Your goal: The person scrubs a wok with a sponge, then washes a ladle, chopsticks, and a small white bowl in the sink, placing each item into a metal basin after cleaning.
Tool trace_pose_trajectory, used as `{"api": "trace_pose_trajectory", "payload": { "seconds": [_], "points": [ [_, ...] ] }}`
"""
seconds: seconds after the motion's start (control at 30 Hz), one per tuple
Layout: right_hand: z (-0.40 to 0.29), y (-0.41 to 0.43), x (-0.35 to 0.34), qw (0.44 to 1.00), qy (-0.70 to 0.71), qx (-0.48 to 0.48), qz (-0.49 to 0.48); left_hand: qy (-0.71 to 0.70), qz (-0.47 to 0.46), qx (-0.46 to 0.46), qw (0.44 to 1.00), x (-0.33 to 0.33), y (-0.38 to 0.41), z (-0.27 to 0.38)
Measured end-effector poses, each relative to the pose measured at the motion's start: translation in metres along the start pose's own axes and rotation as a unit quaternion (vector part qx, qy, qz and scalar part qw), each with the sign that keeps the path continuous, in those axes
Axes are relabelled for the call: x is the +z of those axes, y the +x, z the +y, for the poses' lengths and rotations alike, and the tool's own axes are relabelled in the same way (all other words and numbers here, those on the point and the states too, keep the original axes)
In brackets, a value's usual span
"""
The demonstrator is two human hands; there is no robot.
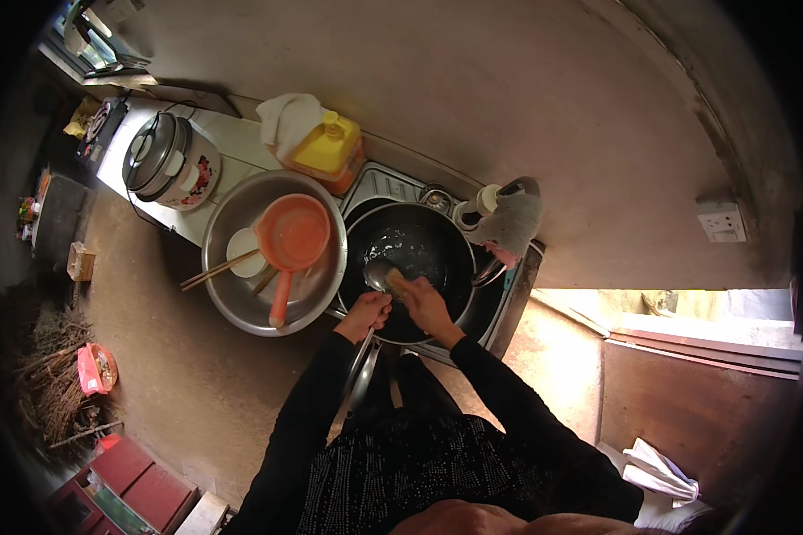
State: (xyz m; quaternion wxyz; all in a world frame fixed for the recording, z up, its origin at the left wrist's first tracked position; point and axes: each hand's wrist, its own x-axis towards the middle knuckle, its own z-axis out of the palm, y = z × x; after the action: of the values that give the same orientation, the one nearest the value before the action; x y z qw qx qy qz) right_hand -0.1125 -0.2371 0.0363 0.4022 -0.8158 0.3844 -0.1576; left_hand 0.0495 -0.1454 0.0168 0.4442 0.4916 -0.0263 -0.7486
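Note:
My left hand (368, 313) grips the handle of a metal ladle (377, 274) whose head is over a dark wok (435, 234). My right hand (428, 307) holds a brownish scrubber (395, 281) against or close to the ladle's head. Water glints in the bottom of the wok, which sits on a stove (383, 179). Left of it, a large steel basin (221, 301) holds an orange plastic dipper (294, 231), a white dish (244, 251) and wooden chopsticks (221, 269).
A yellow pump container (324, 150) with a white cloth (288, 120) on it stands behind the basin. A rice cooker (174, 167) is further left on the tiled counter (241, 144). Right of the wok, a grey-and-pink cloth (512, 224) hangs. The wall (475, 87) runs behind.

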Motion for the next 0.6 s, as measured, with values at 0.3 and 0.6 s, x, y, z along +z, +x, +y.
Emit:
{"api": "trace_pose_trajectory", "payload": {
  "seconds": [0.3,0.6],
  "points": [
    [0.060,0.046,-0.009,0.980,-0.178,0.091,-0.003,0.068,-0.027,0.020,0.997,0.001,-0.013,0.003],
    [0.025,0.018,-0.010,0.998,-0.009,-0.057,0.040,0.057,0.022,-0.010,0.998,-0.009,-0.004,-0.003]
  ]
}}
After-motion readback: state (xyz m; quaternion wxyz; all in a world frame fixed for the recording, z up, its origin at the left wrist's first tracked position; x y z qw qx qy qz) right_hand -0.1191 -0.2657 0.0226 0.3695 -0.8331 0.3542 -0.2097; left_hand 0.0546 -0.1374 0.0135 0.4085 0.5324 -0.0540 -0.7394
